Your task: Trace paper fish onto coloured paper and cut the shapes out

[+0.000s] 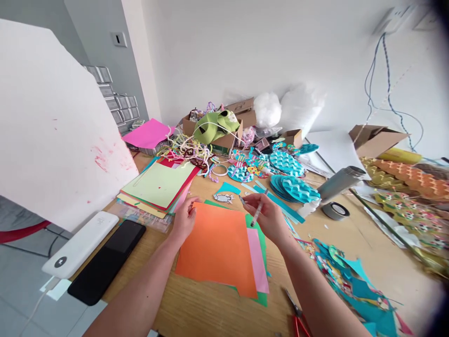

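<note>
My left hand (184,219) rests with its fingertips on the top left corner of an orange paper sheet (219,245). That sheet lies on pink and green sheets (258,262) on the wooden table (354,234). My right hand (268,216) hovers over the sheet's top right corner and holds a thin pen (257,213) pointing down. A small cut-out paper figure (223,198) lies just beyond the orange sheet.
A stack of coloured paper (159,187) sits at left, next to a black phone (107,267) and a white power bank (80,243). Teal folded paper fans (293,187), a grey flask (338,183), a tape roll (336,210), red-handled scissors (298,318) and cardboard boxes (375,138) crowd the table.
</note>
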`<move>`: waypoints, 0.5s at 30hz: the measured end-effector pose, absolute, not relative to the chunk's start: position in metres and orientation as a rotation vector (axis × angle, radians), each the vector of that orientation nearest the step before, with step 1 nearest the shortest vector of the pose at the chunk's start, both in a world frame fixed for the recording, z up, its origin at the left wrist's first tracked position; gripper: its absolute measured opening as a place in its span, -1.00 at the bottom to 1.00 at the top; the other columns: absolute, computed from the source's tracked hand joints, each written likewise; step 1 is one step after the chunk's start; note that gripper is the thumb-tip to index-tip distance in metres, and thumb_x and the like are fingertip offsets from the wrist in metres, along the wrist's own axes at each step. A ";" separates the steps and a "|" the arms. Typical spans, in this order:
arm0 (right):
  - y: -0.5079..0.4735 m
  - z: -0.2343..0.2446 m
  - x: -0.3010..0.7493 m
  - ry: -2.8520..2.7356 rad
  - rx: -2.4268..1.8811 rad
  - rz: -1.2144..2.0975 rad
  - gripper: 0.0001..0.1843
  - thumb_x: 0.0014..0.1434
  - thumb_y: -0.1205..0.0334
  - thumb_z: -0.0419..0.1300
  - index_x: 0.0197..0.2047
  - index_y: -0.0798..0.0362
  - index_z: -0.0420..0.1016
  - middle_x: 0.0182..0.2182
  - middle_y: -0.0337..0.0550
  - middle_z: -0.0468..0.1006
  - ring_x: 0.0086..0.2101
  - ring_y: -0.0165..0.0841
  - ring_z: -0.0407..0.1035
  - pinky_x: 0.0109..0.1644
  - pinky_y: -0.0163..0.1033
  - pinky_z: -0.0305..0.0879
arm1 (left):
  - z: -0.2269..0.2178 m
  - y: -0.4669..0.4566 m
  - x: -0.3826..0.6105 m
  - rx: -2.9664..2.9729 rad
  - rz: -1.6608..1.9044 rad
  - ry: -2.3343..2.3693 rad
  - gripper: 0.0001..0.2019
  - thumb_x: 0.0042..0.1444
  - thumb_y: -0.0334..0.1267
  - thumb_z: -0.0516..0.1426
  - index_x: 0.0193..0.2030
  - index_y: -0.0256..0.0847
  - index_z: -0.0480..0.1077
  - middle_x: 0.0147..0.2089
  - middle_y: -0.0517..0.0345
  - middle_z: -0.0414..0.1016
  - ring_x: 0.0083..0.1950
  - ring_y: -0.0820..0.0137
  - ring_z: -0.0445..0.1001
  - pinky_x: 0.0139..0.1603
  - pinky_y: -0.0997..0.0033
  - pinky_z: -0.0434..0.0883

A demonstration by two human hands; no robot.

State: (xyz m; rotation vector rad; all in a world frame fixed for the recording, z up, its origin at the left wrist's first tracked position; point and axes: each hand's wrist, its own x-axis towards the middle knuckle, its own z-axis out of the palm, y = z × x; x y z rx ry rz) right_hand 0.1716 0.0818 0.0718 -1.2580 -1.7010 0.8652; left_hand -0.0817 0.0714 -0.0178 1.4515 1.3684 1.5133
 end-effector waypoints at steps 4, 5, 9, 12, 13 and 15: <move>0.036 0.077 0.190 -1.658 -1.309 0.850 -0.69 0.11 0.03 0.22 -0.13 0.02 0.42 -0.24 -0.06 0.57 -0.23 -0.25 0.48 -0.16 -0.14 0.39 | -0.015 0.071 -0.079 1.568 1.518 1.365 -0.58 -0.01 -0.38 0.09 0.05 -0.17 0.36 0.08 -0.02 0.43 0.19 0.23 0.33 0.25 0.12 0.22; 0.027 0.075 0.194 -1.666 -1.331 0.814 -0.69 0.12 0.04 0.22 -0.12 0.02 0.42 -0.23 -0.06 0.57 -0.22 -0.24 0.47 -0.15 -0.14 0.39 | -0.013 0.070 -0.078 1.643 1.516 1.391 -0.56 -0.01 -0.38 0.10 0.08 -0.16 0.34 0.13 -0.03 0.39 0.23 0.22 0.28 0.27 0.10 0.19; -0.007 0.063 0.199 -1.826 -1.394 0.679 -0.77 0.17 0.10 0.17 -0.11 -0.01 0.42 -0.20 -0.10 0.57 -0.20 -0.26 0.46 -0.14 -0.15 0.38 | 0.002 0.058 -0.074 1.844 1.520 1.449 -0.53 0.02 -0.40 0.09 0.13 -0.15 0.31 0.19 -0.04 0.31 0.29 0.22 0.18 0.33 0.07 0.09; -0.025 0.053 0.195 -2.047 -1.356 0.625 -0.82 0.23 0.20 0.10 -0.09 -0.04 0.39 -0.19 -0.11 0.55 -0.20 -0.29 0.45 -0.14 -0.19 0.36 | 0.012 0.045 -0.066 2.012 1.451 1.392 -0.56 0.05 -0.42 0.08 0.12 -0.15 0.33 0.15 -0.02 0.36 0.25 0.22 0.22 0.33 0.08 0.09; -0.030 0.049 0.193 -2.118 -1.340 0.609 -0.82 0.24 0.23 0.09 -0.07 -0.04 0.38 -0.19 -0.11 0.55 -0.21 -0.30 0.44 -0.15 -0.21 0.35 | 0.014 0.041 -0.062 2.046 1.419 1.351 -0.58 0.07 -0.42 0.08 0.10 -0.13 0.35 0.13 0.01 0.38 0.22 0.23 0.26 0.30 0.10 0.13; -0.037 0.042 0.188 -2.248 -1.308 0.577 -0.80 0.25 0.29 0.07 -0.06 -0.02 0.38 -0.22 -0.11 0.53 -0.23 -0.30 0.42 -0.18 -0.23 0.33 | 0.017 0.031 -0.053 2.089 1.316 1.236 -0.62 0.08 -0.43 0.07 0.04 -0.10 0.41 0.05 0.05 0.45 0.14 0.24 0.34 0.23 0.13 0.23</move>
